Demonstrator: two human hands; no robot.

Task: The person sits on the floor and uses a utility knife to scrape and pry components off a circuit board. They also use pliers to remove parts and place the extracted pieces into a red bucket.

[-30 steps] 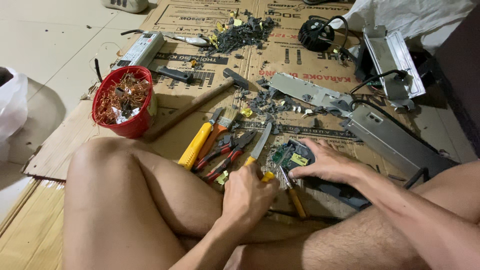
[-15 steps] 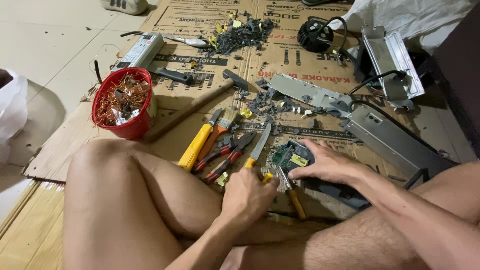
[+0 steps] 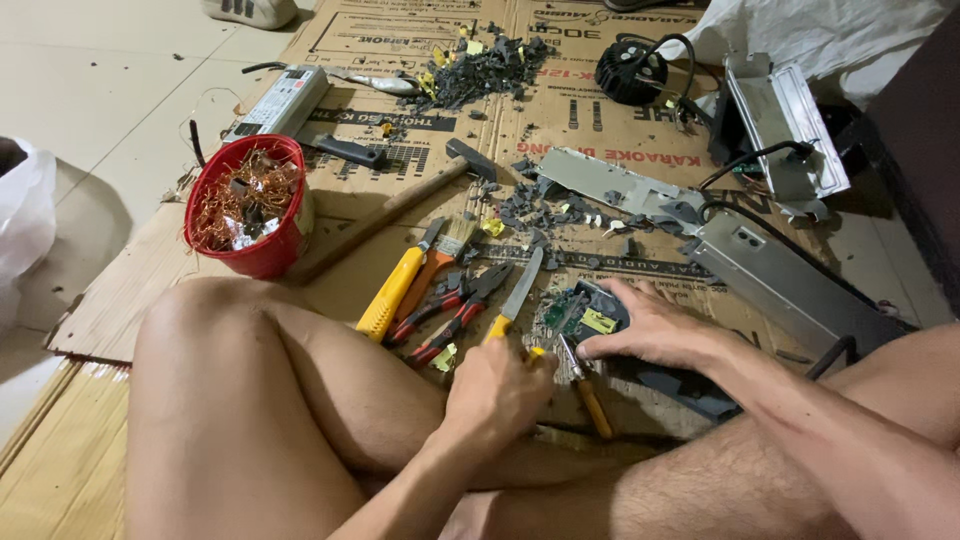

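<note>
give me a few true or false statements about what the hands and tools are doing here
1. The right hand rests on a green circuit board. True.
2. The red bucket holds water. False: it holds tangled copper wire and scraps.
3. The left hand grips a yellow-handled tool whose flat blade points away from the person. True.
4. The hammer is in the right hand. False: it lies untouched on the cardboard.
5. Red-handled pliers lie beside a yellow utility knife. True.
</note>
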